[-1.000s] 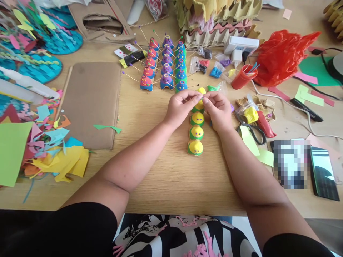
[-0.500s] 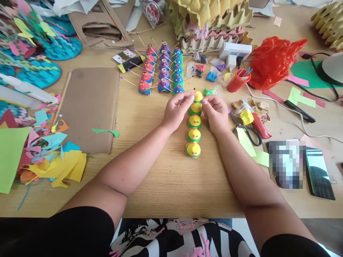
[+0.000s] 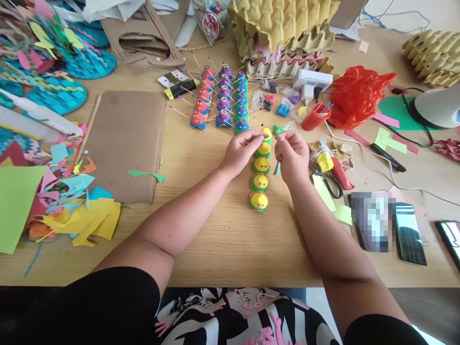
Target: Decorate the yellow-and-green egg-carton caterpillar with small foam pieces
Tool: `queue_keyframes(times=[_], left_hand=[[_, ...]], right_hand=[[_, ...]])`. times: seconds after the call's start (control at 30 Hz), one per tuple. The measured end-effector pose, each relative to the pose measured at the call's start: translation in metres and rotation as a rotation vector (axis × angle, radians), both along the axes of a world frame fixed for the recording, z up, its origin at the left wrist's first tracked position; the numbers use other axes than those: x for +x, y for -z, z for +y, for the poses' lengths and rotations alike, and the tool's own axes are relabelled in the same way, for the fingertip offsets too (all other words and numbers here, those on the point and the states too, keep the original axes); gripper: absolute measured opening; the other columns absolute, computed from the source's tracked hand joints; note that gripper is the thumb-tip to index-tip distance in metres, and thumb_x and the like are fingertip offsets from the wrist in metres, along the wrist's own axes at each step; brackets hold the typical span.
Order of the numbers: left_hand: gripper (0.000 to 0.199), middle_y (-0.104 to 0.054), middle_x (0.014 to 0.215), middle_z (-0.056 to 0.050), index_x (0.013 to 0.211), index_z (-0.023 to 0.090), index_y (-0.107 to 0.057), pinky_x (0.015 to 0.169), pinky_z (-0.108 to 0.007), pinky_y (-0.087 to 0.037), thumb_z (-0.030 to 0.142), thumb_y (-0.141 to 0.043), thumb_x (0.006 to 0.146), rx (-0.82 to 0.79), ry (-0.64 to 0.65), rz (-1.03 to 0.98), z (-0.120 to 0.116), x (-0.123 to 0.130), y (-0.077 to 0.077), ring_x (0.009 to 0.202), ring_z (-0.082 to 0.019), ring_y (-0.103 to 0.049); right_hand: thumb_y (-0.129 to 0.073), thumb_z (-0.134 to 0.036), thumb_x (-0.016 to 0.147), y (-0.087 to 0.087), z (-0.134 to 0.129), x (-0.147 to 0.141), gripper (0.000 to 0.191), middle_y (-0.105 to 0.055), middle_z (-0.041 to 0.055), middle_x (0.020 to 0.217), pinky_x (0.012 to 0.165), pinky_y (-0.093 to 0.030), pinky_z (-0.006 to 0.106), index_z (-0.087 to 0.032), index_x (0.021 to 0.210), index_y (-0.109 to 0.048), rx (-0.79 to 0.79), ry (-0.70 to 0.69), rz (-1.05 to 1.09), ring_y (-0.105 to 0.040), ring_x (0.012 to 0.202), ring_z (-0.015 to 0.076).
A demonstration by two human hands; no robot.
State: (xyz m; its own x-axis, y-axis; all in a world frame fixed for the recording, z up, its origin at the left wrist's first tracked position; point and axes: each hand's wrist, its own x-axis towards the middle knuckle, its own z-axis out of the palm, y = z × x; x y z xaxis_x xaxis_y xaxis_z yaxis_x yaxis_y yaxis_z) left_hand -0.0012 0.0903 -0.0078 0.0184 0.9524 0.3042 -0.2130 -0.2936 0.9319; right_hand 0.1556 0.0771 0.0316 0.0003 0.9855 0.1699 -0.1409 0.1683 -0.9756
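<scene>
A row of several yellow-and-green domes point(image 3: 259, 182) runs away from me across the table; the nearer ones bear small faces. My left hand point(image 3: 245, 151) is beside the far end on the left, thumb and forefinger pinched near the yellow top. Right of the row, my right hand point(image 3: 292, 155) has its thumb and fingers pressed together, apart from the left. Anything between either hand's fingertips is too small to make out. Behind my left hand stand rows of red-and-blue point(image 3: 199, 120), purple point(image 3: 224, 118) and blue-green point(image 3: 241, 125) pieces with pins sticking out.
Brown cardboard point(image 3: 124, 143) and paper scraps point(image 3: 89, 220) lie left. On the right are a red cup point(image 3: 316, 118), red plastic bag point(image 3: 355, 96), scissors point(image 3: 332, 186), a white cable and a phone point(image 3: 411, 235). Egg trays point(image 3: 287, 24) are stacked behind.
My right hand has drawn slightly away from the row and from my left hand, uncovering a small blue stick. The view has shifted a little to the right.
</scene>
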Motion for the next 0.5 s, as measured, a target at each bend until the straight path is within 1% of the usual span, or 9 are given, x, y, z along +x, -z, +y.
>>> queue_keyframes(times=[0.07,0.13,0.23,0.3,0.4,0.5], left_hand=[[0.041,-0.084,0.098,-0.002,0.099,0.024,-0.085,0.087,-0.026,-0.059,0.064,-0.081,0.089,-0.011,0.006,0.007,0.0,0.0,-0.001,0.092,-0.015,-0.075],[0.039,-0.083,0.097,-0.002,0.098,0.024,-0.084,0.086,-0.027,-0.059,0.062,-0.08,0.091,-0.012,0.0,0.026,0.0,-0.001,-0.001,0.09,-0.014,-0.074],[0.044,-0.081,0.092,-0.003,0.098,0.024,-0.083,0.087,-0.029,-0.06,0.067,-0.077,0.092,0.004,0.014,0.037,0.002,-0.003,0.001,0.093,-0.015,-0.076],[0.048,-0.079,0.088,-0.003,0.095,0.024,-0.081,0.089,-0.031,-0.06,0.072,-0.076,0.092,0.022,0.031,0.044,0.002,-0.004,0.002,0.096,-0.017,-0.076],[0.051,-0.078,0.086,-0.003,0.089,0.025,-0.078,0.09,-0.033,-0.06,0.076,-0.075,0.09,0.014,0.032,0.075,0.001,-0.004,-0.001,0.102,-0.02,-0.076],[0.054,-0.08,0.088,-0.004,0.086,0.026,-0.077,0.093,-0.035,-0.059,0.08,-0.073,0.088,-0.045,0.0,0.105,-0.001,-0.003,-0.007,0.108,-0.023,-0.075]], right_hand=[[-0.088,-0.07,0.077,-0.004,-0.009,0.0,0.053,-0.049,-0.0085,0.059,0.046,-0.025,0.025,-0.025,0.084,-0.061,-0.05,0.004,-0.017,-0.034,0.049,0.0068],[-0.089,-0.07,0.076,-0.004,-0.023,0.003,0.053,-0.049,-0.0081,0.06,0.047,-0.025,0.025,-0.025,0.082,-0.061,-0.088,-0.027,-0.045,-0.035,0.05,0.0071],[-0.088,-0.071,0.077,0.003,-0.046,0.012,0.053,-0.052,-0.0063,0.061,0.05,-0.026,0.027,-0.024,0.082,-0.064,-0.094,-0.08,-0.157,-0.038,0.053,0.0084],[-0.086,-0.072,0.079,0.009,-0.058,0.016,0.053,-0.05,-0.0062,0.061,0.05,-0.024,0.028,-0.024,0.083,-0.065,-0.093,-0.066,-0.193,-0.036,0.052,0.0083],[-0.08,-0.078,0.081,0.015,-0.067,0.018,0.056,-0.046,-0.006,0.06,0.05,-0.024,0.029,-0.025,0.083,-0.064,-0.077,-0.058,-0.253,-0.033,0.052,0.0089],[-0.078,-0.085,0.077,0.014,-0.069,0.016,0.062,-0.047,-0.0048,0.062,0.051,-0.027,0.03,-0.025,0.084,-0.064,-0.06,-0.09,-0.35,-0.036,0.054,0.01]])
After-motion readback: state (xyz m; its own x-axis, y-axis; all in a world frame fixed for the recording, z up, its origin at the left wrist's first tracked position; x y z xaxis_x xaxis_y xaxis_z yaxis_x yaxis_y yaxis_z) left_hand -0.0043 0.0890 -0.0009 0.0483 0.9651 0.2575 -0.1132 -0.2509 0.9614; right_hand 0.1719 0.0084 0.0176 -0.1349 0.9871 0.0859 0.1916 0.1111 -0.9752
